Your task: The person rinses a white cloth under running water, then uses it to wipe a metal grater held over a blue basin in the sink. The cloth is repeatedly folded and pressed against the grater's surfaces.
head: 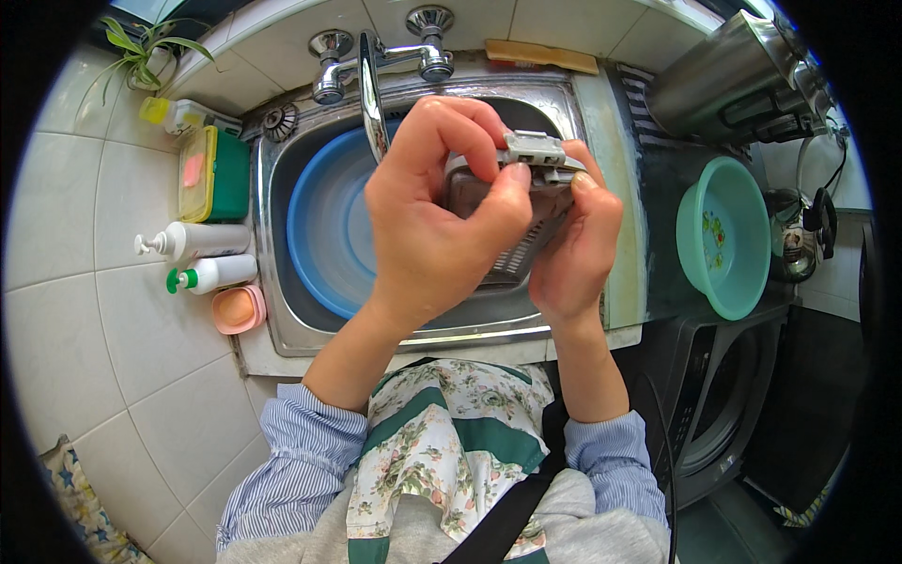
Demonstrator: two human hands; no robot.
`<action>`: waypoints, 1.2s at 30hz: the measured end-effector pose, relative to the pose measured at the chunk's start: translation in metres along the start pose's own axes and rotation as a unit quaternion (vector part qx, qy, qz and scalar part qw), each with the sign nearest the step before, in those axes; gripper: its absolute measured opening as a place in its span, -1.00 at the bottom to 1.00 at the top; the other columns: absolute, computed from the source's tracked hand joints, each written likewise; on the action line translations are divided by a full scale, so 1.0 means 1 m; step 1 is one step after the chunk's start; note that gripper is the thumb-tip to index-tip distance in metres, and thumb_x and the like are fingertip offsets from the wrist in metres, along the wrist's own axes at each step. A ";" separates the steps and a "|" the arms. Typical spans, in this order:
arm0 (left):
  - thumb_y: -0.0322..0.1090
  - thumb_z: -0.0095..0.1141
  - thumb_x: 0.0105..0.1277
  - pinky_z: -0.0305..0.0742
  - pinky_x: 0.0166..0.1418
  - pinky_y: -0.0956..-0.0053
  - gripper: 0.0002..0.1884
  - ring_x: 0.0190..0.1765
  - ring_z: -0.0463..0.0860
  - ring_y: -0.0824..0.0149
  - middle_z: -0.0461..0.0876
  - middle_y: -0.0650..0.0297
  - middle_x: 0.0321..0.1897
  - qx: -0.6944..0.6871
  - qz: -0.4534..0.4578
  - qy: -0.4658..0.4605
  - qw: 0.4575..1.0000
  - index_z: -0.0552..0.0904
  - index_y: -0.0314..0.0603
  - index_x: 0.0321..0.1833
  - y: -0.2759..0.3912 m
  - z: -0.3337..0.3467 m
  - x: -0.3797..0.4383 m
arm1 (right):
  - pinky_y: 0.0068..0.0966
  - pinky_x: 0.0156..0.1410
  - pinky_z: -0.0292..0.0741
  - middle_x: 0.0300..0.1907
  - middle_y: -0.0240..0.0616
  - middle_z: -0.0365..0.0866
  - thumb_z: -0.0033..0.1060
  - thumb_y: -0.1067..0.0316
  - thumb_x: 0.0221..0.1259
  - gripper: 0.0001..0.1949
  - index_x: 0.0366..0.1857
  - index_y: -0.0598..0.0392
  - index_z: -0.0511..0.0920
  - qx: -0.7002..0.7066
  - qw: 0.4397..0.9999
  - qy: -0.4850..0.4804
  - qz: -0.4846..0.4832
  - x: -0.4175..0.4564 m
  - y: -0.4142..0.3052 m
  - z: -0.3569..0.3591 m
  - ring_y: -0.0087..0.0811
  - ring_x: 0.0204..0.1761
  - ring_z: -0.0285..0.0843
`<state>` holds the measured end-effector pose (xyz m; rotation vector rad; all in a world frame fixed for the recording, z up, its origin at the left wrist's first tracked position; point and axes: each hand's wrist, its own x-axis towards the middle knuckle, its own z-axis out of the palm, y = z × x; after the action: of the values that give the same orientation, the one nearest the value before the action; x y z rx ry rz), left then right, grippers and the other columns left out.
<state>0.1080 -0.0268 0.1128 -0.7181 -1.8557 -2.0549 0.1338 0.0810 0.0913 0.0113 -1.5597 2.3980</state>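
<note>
Both hands hold a small grey plastic part with clips and slots [537, 149], above the right side of the sink. My left hand [440, 218] pinches its left end between thumb and fingers. My right hand [581, 233] grips its right end with the thumb along the near edge. A grey translucent slotted plastic piece [518, 257] hangs below and between the hands; whether it joins the clipped part cannot be told. A blue basin [317, 233] sits in the steel sink [271, 296], partly hidden by my left hand and the tap spout [371, 92].
Left of the sink stand pump bottles [211, 241], a pink soap dish [239, 310] and a green box with a yellow rim [229, 173]. At right are a green basin [747, 240], a steel container [719, 77] and a kettle [796, 247]. A front-loading washing machine [726, 402] stands below.
</note>
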 end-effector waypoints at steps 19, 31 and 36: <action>-0.48 0.25 0.08 0.38 -0.09 0.56 -0.82 -0.16 0.46 0.38 0.47 0.27 -0.28 0.166 0.087 0.033 0.982 0.57 -0.16 -0.25 -0.013 -0.017 0.013 | -0.37 0.26 0.31 0.18 -0.11 0.31 -0.46 0.10 0.40 -0.52 0.32 0.07 0.02 0.291 0.933 -0.105 0.185 -0.005 -0.005 -0.015 -0.31 0.15 0.37; -0.44 0.32 -0.25 0.29 -0.15 0.43 -0.70 -0.23 0.45 0.25 0.56 0.35 -0.36 0.401 0.242 -0.176 0.866 0.65 -0.12 -0.34 0.001 -0.011 0.002 | -0.37 0.27 0.33 0.16 -0.09 0.34 -0.65 0.10 0.43 -0.52 0.39 -0.10 -0.09 0.350 0.915 -0.129 0.151 0.001 -0.007 -0.015 -0.28 0.17 0.36; -0.51 0.25 -0.12 0.33 -0.13 0.37 -0.75 -0.21 0.47 0.17 0.52 0.25 -0.33 0.359 0.232 -0.206 0.880 0.57 -0.26 -0.31 -0.005 -0.007 -0.001 | -0.39 0.27 0.32 0.16 -0.11 0.35 -0.65 0.05 0.43 -0.52 0.39 -0.12 -0.07 0.345 0.918 -0.139 0.135 -0.001 -0.005 -0.014 -0.30 0.16 0.37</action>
<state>0.1049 -0.0333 0.1076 -1.2665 -2.1631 -0.8500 0.1381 0.0956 0.0896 0.3078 -0.7478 3.1588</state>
